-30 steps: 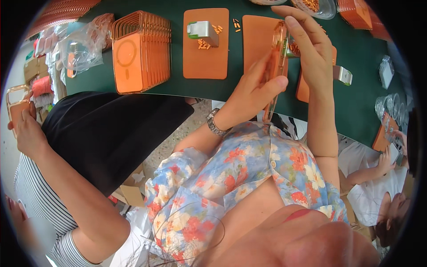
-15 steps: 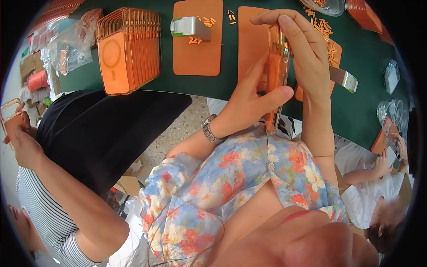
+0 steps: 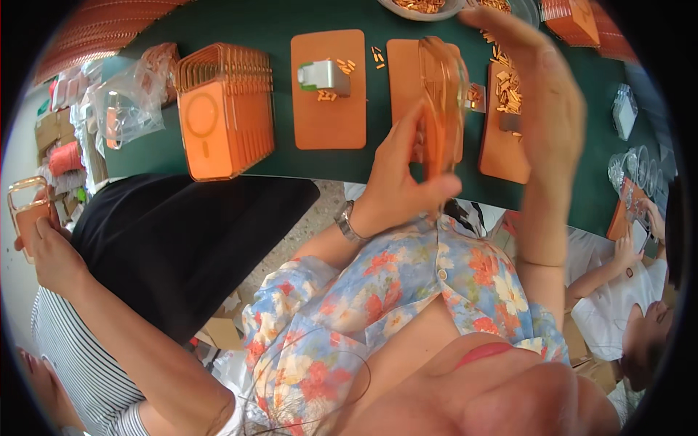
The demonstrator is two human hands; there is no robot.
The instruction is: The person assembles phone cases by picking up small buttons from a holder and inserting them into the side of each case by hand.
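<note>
While the left hand (image 3: 396,185) pinches a clear orange-rimmed phone case (image 3: 440,102), the right hand (image 3: 542,109) hovers spread.

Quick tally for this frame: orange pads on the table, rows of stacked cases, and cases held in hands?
orange pads: 3
row of stacked cases: 1
held orange cases: 2
Total: 6

Dark green table (image 3: 218,22). On it: upright row of orange phone cases (image 3: 222,109), three flat orange mats (image 3: 327,109), small grey metal block (image 3: 325,75) on left mat, scattered tiny orange parts (image 3: 505,87), crumpled clear plastic bags (image 3: 123,109) at left edge.
</note>
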